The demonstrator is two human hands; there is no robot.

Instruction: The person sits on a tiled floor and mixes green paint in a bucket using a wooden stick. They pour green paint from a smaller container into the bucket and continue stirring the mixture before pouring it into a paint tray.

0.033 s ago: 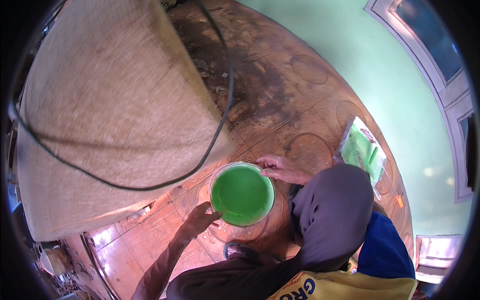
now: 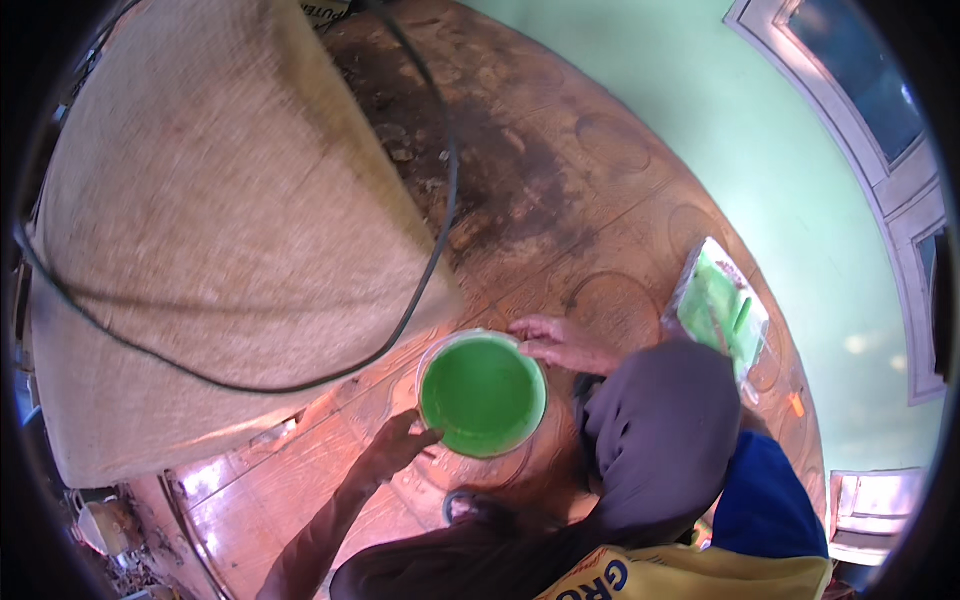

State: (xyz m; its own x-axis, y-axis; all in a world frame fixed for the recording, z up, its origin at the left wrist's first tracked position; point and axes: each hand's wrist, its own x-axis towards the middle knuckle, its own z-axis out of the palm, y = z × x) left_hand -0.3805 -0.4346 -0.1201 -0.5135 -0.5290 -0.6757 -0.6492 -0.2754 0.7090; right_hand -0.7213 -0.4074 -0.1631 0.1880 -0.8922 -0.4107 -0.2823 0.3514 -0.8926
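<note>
Bucket sits between the two hands, mouth up, with green paint inside; hardly anything has changed since the earlier view, the whole scene having slid a touch, as if the head moved, while the bucket keeps its place among the things around it; left hand stays at its near-left side, fingers touching it; right hand stays at its far-right side, fingertips at the rim; the hands are apart, and I cannot tell whether either is clamped tight or only resting. So the handling seems steady, the bucket kept in check rather than shifted; its base is hidden. Beyond the right hand, near the wall, lies a green-smeared tray; beyond the left hand spreads a pale sheet, a cable looping across it.
</note>
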